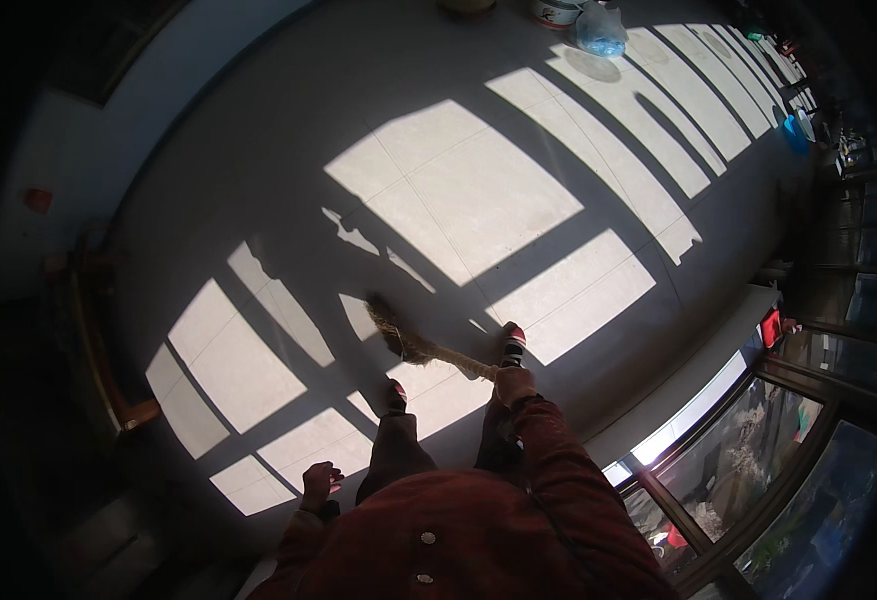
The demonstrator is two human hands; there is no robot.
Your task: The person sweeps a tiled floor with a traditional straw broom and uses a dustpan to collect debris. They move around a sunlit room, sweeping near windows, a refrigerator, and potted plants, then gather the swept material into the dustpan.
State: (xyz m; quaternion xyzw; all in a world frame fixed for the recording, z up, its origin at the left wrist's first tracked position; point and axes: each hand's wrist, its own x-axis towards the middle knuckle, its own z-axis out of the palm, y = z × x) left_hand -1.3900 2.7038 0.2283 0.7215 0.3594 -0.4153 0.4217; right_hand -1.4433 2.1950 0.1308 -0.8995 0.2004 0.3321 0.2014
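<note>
One straw broom (414, 343) does the work here, gripped in a single fist: the right hand (515, 384) is curled tight around the near end of the pale, bound handle, which slants away to the left so that the bristle head lies low on the tiled floor (479, 190), just ahead of the person's feet. Held that low and at that angle, the bristles appear to meet the tiles along their length rather than at a tip, a judgement from the slant alone.

The left hand (320, 484) hangs free at the near left, fingers loosely bent and apart, holding nothing and well clear of the broom; it seems to serve only for balance. Two shoes with red-and-white toes (513, 343) stand either side of the handle, the person's dark trousers and red buttoned coat filling the near edge.

Bright window-shaped patches of sun cross the grey floor. At the far side a clear plastic bag (600, 30) sits beside a bowl-like vessel (556, 12), well apart from the sweeping. On the right, a glazed wooden-framed door or window (749, 440) runs along the wall.
</note>
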